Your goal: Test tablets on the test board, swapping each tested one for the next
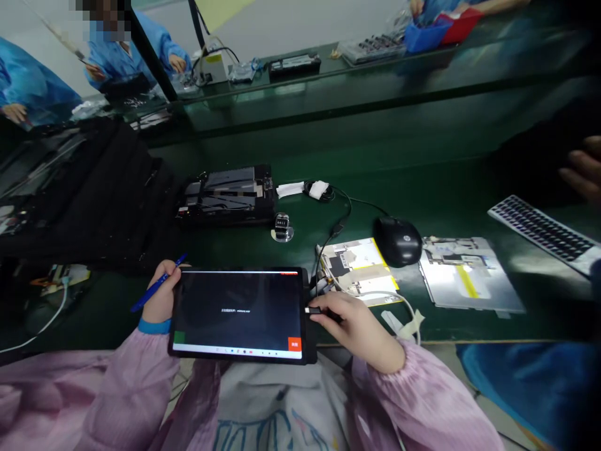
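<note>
A black tablet (239, 313) with a lit dark screen is held over the table's front edge. Green and red patches sit in the lower corners of its screen. My left hand (162, 293) grips its left side and also has a blue pen (158, 283) between the fingers. At the tablet's right edge, my right hand (345, 316) pinches a black USB plug (314, 311) with a light metal tip. Whether the tip is inside a port cannot be made out. A thin black cable (320, 257) runs up from near this hand.
Beyond the tablet lie an opened device (228, 194), a small counter (282, 225) and a mouse (398, 241). Metal-backed panels (474, 282) and a keyboard (544, 232) lie rightward. Black units (94, 181) are stacked left. Co-workers' hands (177, 62) show across the table; another hand (585, 166) is at right.
</note>
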The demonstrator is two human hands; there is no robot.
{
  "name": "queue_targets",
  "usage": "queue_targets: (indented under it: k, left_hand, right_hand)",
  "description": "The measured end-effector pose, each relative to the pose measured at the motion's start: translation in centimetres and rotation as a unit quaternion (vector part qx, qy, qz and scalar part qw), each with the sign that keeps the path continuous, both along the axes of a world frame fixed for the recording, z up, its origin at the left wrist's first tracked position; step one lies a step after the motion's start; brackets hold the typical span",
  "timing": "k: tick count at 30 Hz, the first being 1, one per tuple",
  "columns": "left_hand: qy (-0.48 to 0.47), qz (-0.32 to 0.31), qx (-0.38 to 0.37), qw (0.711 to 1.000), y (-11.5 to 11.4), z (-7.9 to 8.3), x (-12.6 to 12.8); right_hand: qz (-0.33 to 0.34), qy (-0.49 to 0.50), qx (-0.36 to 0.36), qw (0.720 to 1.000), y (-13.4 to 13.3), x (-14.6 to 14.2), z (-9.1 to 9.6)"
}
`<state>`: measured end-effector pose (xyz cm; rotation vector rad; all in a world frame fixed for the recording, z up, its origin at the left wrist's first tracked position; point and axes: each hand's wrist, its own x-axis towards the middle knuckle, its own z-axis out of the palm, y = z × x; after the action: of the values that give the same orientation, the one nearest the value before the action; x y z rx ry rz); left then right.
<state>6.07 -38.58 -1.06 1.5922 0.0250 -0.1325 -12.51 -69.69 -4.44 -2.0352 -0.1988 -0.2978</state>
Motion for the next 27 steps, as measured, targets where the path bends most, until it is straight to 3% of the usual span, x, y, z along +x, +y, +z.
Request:
queue_targets:
  k: [6, 11, 27]
  left_hand:
    - [0.011, 0.020, 0.033, 0.999, -0.6, 0.6, -0.3]
    - [0.001, 0.019, 0.034, 0.999, -0.9, 0.7, -0.4]
    - [-0.017, -0.002, 0.043, 0.999, -0.7, 0.5, -0.4]
  right_hand:
    - [-0.019, -0.034, 0.017, 0.999, 0.5, -0.4, -0.8]
    - [-0.045, -0.059, -0.012, 0.997, 1.0, -0.7, -0.7]
    - [-0.044, -0.032, -0.069, 0.996, 1.5, -0.6, 0.0]
